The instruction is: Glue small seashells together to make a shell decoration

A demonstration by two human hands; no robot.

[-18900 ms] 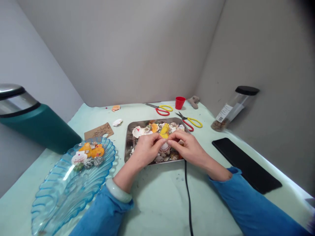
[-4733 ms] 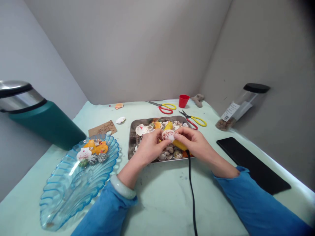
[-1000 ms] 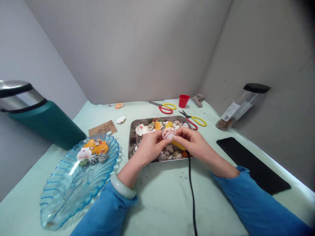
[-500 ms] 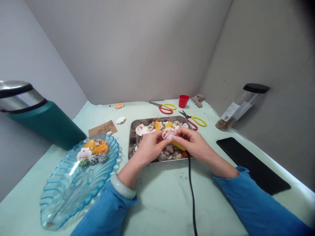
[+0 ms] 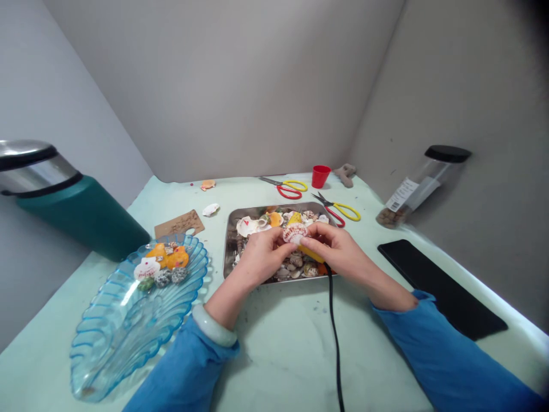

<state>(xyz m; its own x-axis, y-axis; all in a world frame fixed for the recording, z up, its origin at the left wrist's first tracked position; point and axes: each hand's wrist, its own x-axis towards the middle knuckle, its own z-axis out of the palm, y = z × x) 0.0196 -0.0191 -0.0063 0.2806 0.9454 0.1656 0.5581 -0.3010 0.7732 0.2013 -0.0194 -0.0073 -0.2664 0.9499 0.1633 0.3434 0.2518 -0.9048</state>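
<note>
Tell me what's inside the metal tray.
Mixed seashells show inside the metal tray, including a white one with a red mark. The left hand, right hand, the held shell and a yellow corded tool hide parts; anything beneath the top shells is covered.

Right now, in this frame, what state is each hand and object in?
Left hand: pinching the speckled shell
Right hand: pinching the same shell
Speckled shell: gripped from both sides
Metal tray: filled with shells
Yellow tool: corded; power unclear
Front scissors: blades parted
Rear scissors: handles spread
Red cup: upright
Green bottle: lid on
Clear jar: lidded, part-filled
Blue dish: holding small pieces
Black slab: lying flat
</note>
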